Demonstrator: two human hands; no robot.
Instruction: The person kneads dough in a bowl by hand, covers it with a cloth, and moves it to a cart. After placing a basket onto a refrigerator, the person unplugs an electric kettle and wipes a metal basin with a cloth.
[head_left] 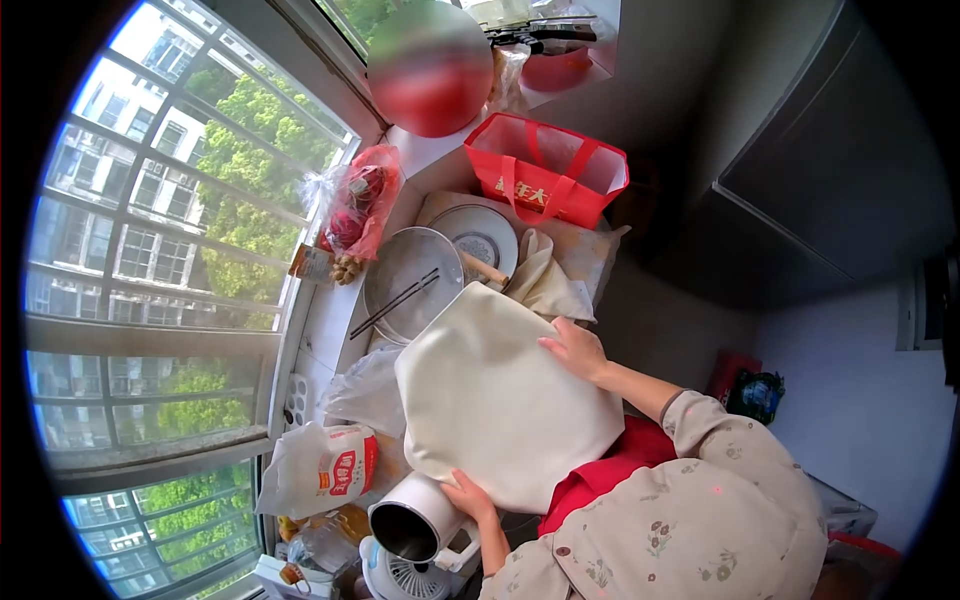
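Note:
A large cream-coloured sheet (505,400), smooth and with rounded corners, lies spread in front of me and hides what is under it. My right hand (577,350) grips its upper right edge, fingers bent over it. At the lower left edge my left hand (468,497) pinches the sheet, close beside a white kettle-like pot (440,505) with a dark inside. Beyond the sheet sits a round grey pan or sieve (400,262) with dark chopsticks (395,302) across it. A patterned plate (478,238) and a crumpled cream cloth (540,275) are next to it.
A red bag (550,165) stands at the back. On the window ledge are a red bag of fruit (360,205) and a red round object (432,95). A white and red flour bag (325,465) and a small fan-like appliance (410,575) are at the lower left.

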